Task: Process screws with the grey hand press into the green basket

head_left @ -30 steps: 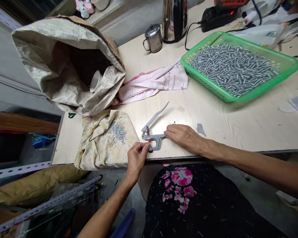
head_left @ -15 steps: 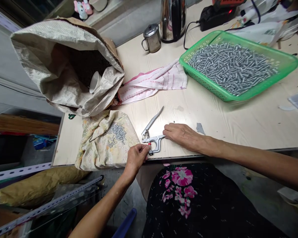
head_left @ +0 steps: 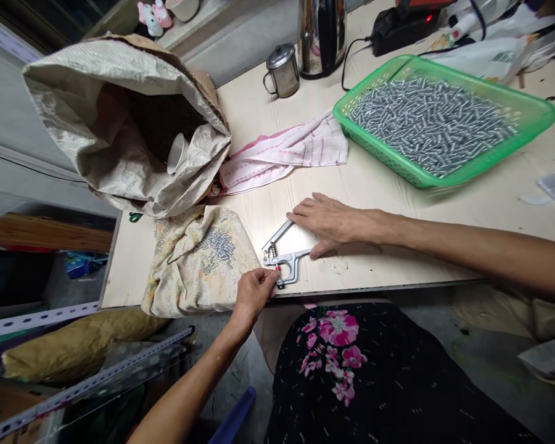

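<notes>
A grey hand press tool (head_left: pixel 284 259) lies near the table's front edge, its jaws pointing left. My left hand (head_left: pixel 253 293) is pinched at the jaw, holding a small part I cannot make out. My right hand (head_left: pixel 326 221) lies over both handles of the tool, fingers stretched across the upper lever and thumb by the lower one. Left of the tool a patterned cloth (head_left: pixel 197 262) carries a small pile of silver metal pieces (head_left: pixel 217 243).
A green basket (head_left: pixel 531 139) full of silver pieces stands at the back right. A big open sack (head_left: pixel 120 123) with a white cup (head_left: pixel 178 153) inside fills the back left. A pink-white towel (head_left: pixel 287 151), a steel mug (head_left: pixel 282 71) and a kettle (head_left: pixel 321 34) sit behind.
My right hand moved up and left from the lower handle onto the raised lever, which now sits lower. My left hand stays pinched at the jaw.
</notes>
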### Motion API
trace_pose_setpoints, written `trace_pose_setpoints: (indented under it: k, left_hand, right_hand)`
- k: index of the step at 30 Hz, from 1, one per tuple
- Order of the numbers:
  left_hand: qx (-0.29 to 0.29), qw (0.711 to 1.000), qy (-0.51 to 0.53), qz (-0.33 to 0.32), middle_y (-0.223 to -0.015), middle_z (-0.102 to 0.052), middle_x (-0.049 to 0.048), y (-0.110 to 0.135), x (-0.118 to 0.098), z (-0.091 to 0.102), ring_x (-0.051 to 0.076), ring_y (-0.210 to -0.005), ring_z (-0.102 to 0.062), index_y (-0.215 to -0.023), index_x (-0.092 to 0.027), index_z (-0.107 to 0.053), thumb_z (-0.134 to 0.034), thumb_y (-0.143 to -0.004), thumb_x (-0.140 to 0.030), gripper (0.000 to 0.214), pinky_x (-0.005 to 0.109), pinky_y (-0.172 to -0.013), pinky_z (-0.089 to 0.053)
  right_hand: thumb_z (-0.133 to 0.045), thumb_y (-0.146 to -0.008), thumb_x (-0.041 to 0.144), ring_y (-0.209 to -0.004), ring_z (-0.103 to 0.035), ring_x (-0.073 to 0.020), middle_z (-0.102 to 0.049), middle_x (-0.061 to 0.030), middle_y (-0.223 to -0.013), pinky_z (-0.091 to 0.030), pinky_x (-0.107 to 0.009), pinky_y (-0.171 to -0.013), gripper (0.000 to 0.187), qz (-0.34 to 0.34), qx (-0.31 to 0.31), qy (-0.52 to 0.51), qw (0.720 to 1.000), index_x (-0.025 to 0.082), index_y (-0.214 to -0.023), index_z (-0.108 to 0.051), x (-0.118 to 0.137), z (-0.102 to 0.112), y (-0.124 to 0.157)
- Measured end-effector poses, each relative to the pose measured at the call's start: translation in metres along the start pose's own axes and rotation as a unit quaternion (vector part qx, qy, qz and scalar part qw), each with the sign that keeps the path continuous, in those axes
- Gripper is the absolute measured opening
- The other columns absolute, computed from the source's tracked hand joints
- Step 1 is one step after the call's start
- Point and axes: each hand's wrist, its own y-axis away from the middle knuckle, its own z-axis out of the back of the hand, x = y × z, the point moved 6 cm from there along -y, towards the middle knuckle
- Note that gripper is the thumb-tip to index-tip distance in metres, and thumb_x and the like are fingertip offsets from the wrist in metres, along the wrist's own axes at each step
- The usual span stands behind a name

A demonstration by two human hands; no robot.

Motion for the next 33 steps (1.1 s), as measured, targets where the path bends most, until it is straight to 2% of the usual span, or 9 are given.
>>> trace_pose_setpoints:
  k: [3,6,8,10,14,18,26,29,33]
  left_hand:
    - [0.004,1.0,-0.026,-0.003,-0.046,-0.051,-0.0031,0.002,0.002,0.001,0.01,-0.042,-0.043,-0.071,-0.015,-0.066,-0.059,-0.076,-0.055,0.041,0.022,-0.045,-0.032]
    - [-0.066,0.986,-0.12,-0.094,-0.063,-0.061,0.0023,0.01,-0.014,0.009,0.014,-0.056,-0.054,-0.073,-0.016,-0.067,-0.056,-0.086,-0.046,0.035,0.026,-0.056,-0.043]
    - [-0.133,0.951,-0.186,-0.206,-0.083,-0.065,0.0066,0.017,-0.035,0.01,0.018,-0.076,-0.061,-0.087,-0.016,-0.069,-0.056,-0.091,-0.038,0.026,0.03,-0.07,-0.049]
    - [-0.15,0.907,-0.242,-0.31,-0.105,-0.065,0.0109,0.02,-0.057,0.002,0.023,-0.097,-0.061,-0.109,-0.015,-0.064,-0.06,-0.091,-0.033,0.026,0.036,-0.086,-0.051]
    - [-0.067,0.839,-0.338,-0.42,-0.138,-0.05,0.0176,0.005,-0.083,-0.024,0.03,-0.126,-0.047,-0.136,-0.013,-0.044,-0.072,-0.083,-0.028,0.062,0.046,-0.105,-0.043]
    - [-0.006,0.822,-0.376,-0.427,-0.134,-0.052,0.0164,-0.011,-0.092,-0.032,0.029,-0.119,-0.049,-0.141,-0.013,-0.035,-0.072,-0.083,-0.027,0.07,0.045,-0.102,-0.046]
    - [0.031,0.812,-0.391,-0.432,-0.108,-0.06,0.0101,-0.01,-0.105,-0.047,0.025,-0.102,-0.053,-0.118,-0.016,-0.054,-0.061,-0.091,-0.023,0.029,0.041,-0.087,-0.051]
    - [0.021,0.818,-0.384,-0.429,-0.097,-0.061,0.0078,-0.007,-0.101,-0.05,0.024,-0.094,-0.053,-0.103,-0.017,-0.059,-0.056,-0.094,-0.024,0.012,0.039,-0.08,-0.05]
    - [-0.001,0.811,-0.391,-0.434,-0.087,-0.06,0.0062,-0.006,-0.096,-0.054,0.023,-0.088,-0.052,-0.09,-0.018,-0.061,-0.051,-0.096,-0.023,0.013,0.038,-0.077,-0.049]
  right_hand:
    - [-0.08,-0.07,0.054,-0.094,-0.051,-0.0283,-0.061,-0.0117,-0.104,-0.04,-0.04,-0.08,0.059,-0.006,-0.008,0.005,1.0,0.014,-0.108,-0.058,0.005,0.004,0.003]
    - [-0.078,-0.075,0.049,-0.092,-0.049,-0.0263,-0.06,-0.0103,-0.101,-0.037,-0.036,-0.074,0.047,-0.01,-0.014,0.002,1.0,0.016,-0.102,-0.058,0.009,0.005,0.008]
    - [-0.076,-0.079,0.044,-0.091,-0.048,-0.0252,-0.059,-0.0102,-0.101,-0.036,-0.035,-0.073,0.04,-0.01,-0.015,-0.013,1.0,0.015,-0.099,-0.058,0.013,0.004,0.012]
    - [-0.074,-0.083,0.039,-0.092,-0.048,-0.0244,-0.059,-0.011,-0.102,-0.036,-0.034,-0.073,0.035,-0.011,-0.017,-0.038,0.999,0.014,-0.1,-0.058,0.016,0.003,0.014]
    - [-0.074,-0.083,0.036,-0.093,-0.048,-0.0244,-0.058,-0.012,-0.103,-0.039,-0.034,-0.075,0.04,-0.008,-0.02,-0.081,0.996,0.011,-0.108,-0.056,0.02,0.004,0.019]
    - [-0.084,-0.071,0.042,-0.094,-0.049,-0.0269,-0.059,-0.0131,-0.105,-0.043,-0.036,-0.076,0.058,-0.049,-0.007,-0.054,0.997,0.011,-0.112,-0.056,0.014,0.006,0.025]
    - [-0.064,-0.088,0.018,-0.087,-0.051,-0.0231,-0.061,-0.0103,-0.091,-0.041,-0.034,-0.071,0.005,-0.079,-0.011,-0.043,0.996,0.014,-0.088,-0.06,0.02,-0.004,0.031]
    - [-0.053,-0.093,0.011,-0.082,-0.051,-0.021,-0.06,-0.0078,-0.084,-0.04,-0.033,-0.07,0.013,-0.08,-0.015,-0.067,0.994,0.015,-0.082,-0.059,0.025,-0.012,0.034]
    - [-0.046,-0.096,0.008,-0.076,-0.049,-0.0186,-0.059,-0.0051,-0.079,-0.038,-0.031,-0.068,0.021,-0.065,-0.044,-0.097,0.992,0.016,-0.08,-0.058,0.029,-0.015,0.038]
